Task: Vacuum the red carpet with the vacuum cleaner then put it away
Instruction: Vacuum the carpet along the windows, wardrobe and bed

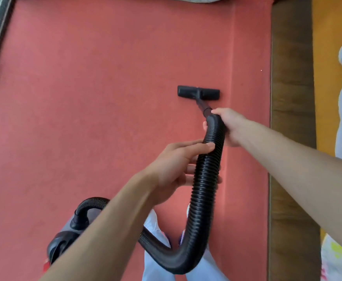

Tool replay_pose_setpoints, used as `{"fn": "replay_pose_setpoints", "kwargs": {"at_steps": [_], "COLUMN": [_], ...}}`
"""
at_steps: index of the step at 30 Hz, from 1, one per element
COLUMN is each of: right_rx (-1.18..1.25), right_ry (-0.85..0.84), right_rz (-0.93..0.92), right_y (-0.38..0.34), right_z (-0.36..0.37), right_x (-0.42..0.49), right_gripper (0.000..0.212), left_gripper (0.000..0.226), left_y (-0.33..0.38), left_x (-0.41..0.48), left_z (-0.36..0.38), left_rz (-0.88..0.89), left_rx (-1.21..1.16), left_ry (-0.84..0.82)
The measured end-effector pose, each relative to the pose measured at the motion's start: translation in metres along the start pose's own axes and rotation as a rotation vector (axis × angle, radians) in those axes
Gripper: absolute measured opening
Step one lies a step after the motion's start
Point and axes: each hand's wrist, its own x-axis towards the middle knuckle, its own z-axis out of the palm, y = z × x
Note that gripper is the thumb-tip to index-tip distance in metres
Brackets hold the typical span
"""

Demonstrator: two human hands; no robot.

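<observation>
One vacuum cleaner point(64, 240) sits lower left on the red carpet point(105, 78) — its one ribbed hose point(204, 189) loops up to one floor head point(198, 92), flat on the carpet. The right grip point(228, 126) clasps the hose's top; the left grip point(174, 165) holds it just below.

Two hands point(172, 165) point(231, 126), one vacuum cleaner point(204, 191), one red carpet point(105, 98)
</observation>
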Motion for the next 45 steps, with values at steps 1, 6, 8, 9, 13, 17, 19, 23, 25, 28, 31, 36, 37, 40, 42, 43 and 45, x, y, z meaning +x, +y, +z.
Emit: {"fn": "replay_pose_setpoints", "kwargs": {"at_steps": [1,6,8,9,13,17,19,23,25,28,31,36,37,40,42,43,45], "right_rx": [0.025,0.026,-0.059,-0.130,-0.334,-0.364,-0.342,-0.235,-0.156,-0.061,0.032,0.047,0.067,0.235,0.340,0.351,0.366], "right_ry": [0.005,0.000,0.021,0.030,0.018,-0.061,-0.067,-0.042,0.006,0.005,0.004,-0.029,-0.029,-0.031,0.006,0.067,0.188], "right_rz": [-0.001,-0.031,-0.044,-0.049,-0.042,0.014,0.009,-0.019,-0.036,-0.046,-0.046,0.073,0.090,0.081,0.028,-0.002,-0.066], "right_y": [-0.001,0.000,0.005,0.008,0.009,0.012,0.016,0.025,0.033,0.044,0.047,0.052,0.053,0.060,0.065,0.068,0.071], "right_z": [0.004,0.018,0.019,0.018,0.010,0.017,0.030,0.067,0.080,0.088,0.084,0.055,0.050,0.052,0.059,0.063,0.072], "right_x": [0.008,0.023,0.016,0.009,-0.037,-0.070,-0.064,-0.025,-0.010,-0.001,-0.011,-0.060,-0.067,-0.068,-0.052,-0.045,-0.034], "right_gripper": [0.027,0.033,0.030,0.029,0.023,0.023,0.023,0.027,0.030,0.033,0.027,0.020,0.021,0.025,0.037,0.043,0.044], "left_gripper": [0.028,0.026,0.025,0.026,0.022,0.023,0.026,0.031,0.033,0.030,0.035,0.042,0.043,0.045,0.046,0.044,0.035], "left_y": [-0.006,-0.019,-0.015,-0.012,0.008,0.026,0.028,0.018,0.008,-0.003,-0.006,0.010,0.014,0.020,0.017,0.012,0.000], "left_x": [0.007,0.023,0.013,0.006,-0.027,-0.044,-0.046,-0.041,-0.036,-0.035,-0.045,-0.066,-0.067,-0.066,-0.061,-0.057,-0.050], "left_z": [0.003,0.002,-0.007,-0.013,-0.034,-0.050,-0.056,-0.063,-0.064,-0.066,-0.073,-0.086,-0.087,-0.084,-0.081,-0.080,-0.076], "left_rz": [0.009,0.059,0.035,0.013,-0.085,-0.146,-0.162,-0.138,-0.107,-0.073,-0.056,-0.086,-0.094,-0.105,-0.109,-0.110,-0.105], "left_rx": [-0.016,-0.099,-0.091,-0.078,-0.031,0.049,0.053,0.010,-0.004,-0.032,-0.024,0.036,0.054,0.098,0.122,0.127,0.120], "left_ry": [0.049,0.125,0.045,-0.024,-0.325,-0.465,-0.460,-0.208,-0.042,0.024,-0.062,-0.334,-0.361,-0.372,-0.297,-0.239,-0.124]}}
